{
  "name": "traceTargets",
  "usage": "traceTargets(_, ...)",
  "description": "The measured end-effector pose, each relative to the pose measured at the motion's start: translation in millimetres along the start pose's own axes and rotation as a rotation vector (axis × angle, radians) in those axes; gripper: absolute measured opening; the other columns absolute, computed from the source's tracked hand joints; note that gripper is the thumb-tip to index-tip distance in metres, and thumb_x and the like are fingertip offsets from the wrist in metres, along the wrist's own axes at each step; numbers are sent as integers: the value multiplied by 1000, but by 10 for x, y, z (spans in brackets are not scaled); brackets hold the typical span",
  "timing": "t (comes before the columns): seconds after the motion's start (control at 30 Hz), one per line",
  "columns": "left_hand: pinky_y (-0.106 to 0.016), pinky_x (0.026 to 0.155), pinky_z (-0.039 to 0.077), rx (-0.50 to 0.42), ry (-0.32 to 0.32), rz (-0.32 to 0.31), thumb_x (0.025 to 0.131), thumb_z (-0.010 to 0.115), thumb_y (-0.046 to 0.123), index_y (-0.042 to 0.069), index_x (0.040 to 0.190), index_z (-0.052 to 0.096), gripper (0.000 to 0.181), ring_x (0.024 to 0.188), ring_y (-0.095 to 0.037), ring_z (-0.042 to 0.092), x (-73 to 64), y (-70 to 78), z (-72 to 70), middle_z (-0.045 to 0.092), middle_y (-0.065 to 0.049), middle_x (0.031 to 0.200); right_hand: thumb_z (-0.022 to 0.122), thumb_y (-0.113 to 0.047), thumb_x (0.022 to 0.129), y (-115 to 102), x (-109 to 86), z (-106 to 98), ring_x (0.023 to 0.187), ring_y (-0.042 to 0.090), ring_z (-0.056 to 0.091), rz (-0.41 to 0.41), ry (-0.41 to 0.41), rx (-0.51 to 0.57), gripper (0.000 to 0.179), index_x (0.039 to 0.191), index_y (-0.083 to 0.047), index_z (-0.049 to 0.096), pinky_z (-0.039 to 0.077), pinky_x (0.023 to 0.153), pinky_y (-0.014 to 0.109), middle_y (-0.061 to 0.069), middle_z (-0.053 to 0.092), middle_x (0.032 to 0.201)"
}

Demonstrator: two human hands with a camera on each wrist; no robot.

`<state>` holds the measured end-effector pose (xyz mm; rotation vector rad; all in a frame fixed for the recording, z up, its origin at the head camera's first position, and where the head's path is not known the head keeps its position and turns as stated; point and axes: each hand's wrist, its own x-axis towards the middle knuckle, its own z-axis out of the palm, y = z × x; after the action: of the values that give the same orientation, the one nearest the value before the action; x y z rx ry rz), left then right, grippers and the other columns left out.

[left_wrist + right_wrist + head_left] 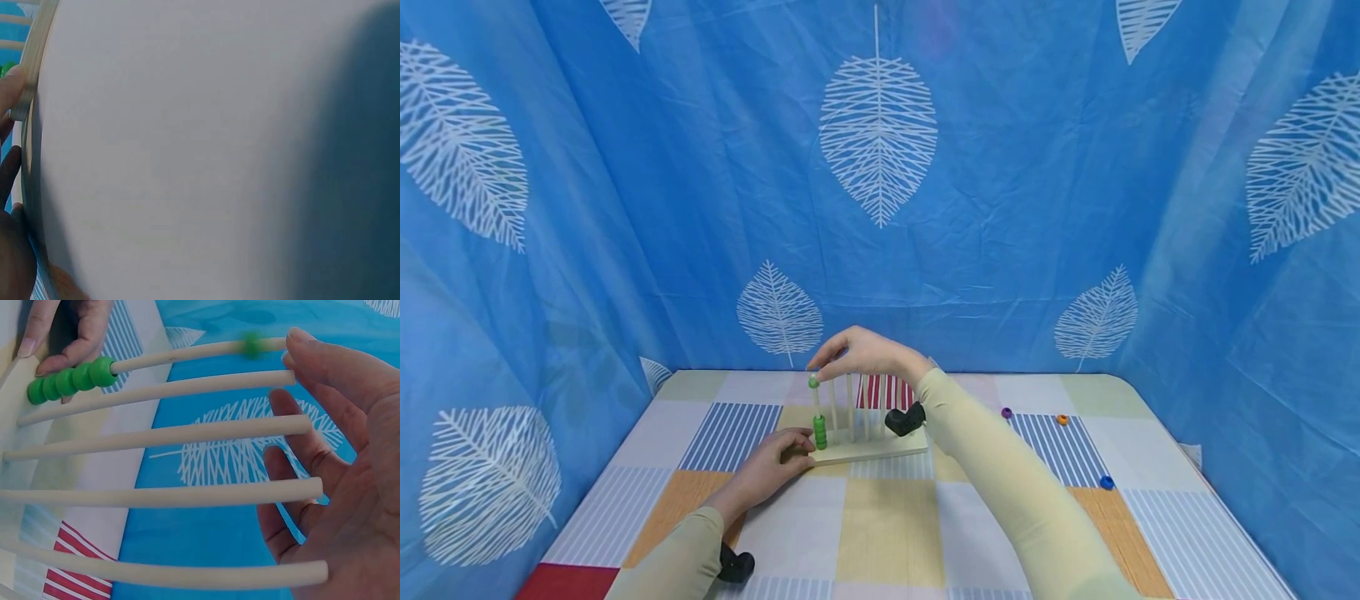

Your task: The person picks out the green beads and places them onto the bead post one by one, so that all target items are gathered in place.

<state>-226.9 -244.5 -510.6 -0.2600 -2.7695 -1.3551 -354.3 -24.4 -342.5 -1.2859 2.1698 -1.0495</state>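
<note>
Head view: a wooden base point(880, 451) with a row of upright rods point(850, 404) stands on the checked bench point(887, 533). The left hand point(775, 468) rests against the base's near-left corner, fingers fairly straight, gripping nothing. The right hand point(865, 354) hovers over the rod tops, its grip released, fingertips just above a green bead point(812, 382) near the top of the leftmost rod; four stacked beads point(820, 432) sit at that rod's foot. Purple point(1006, 412), orange point(1062, 419) and blue point(1107, 482) beads lie loose to the right. Left wrist view: the base's pale face point(187, 150) fills the frame, fingers point(11, 94) touching its edge. Right wrist view: the bead point(252, 345) is blurred on the rod, beside open fingers point(325, 362).
</note>
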Motion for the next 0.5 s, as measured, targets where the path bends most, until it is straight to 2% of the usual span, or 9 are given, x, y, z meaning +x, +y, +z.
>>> traceTargets(0.23, -56, 115, 35, -7, 4, -37, 93, 78, 19, 23, 100, 69, 11, 135, -35, 49, 15, 2, 19, 61, -7, 139, 74, -30, 96, -21, -158, -114, 114, 12, 62, -18, 58, -1, 25, 120, -24, 76, 54, 94, 34, -9, 70, 122)
traceTargets(0.5, -57, 116, 34, -5, 3, -30, 93, 78, 19, 23, 99, 69, 11, 137, -36, 47, 9, -11, 19, 60, -9, 140, 74, -36, 95, -31, -523, -364, 115, 13, 61, 31, 151, -6, 25, 119, -30, 76, 55, 92, 40, -10, 67, 126)
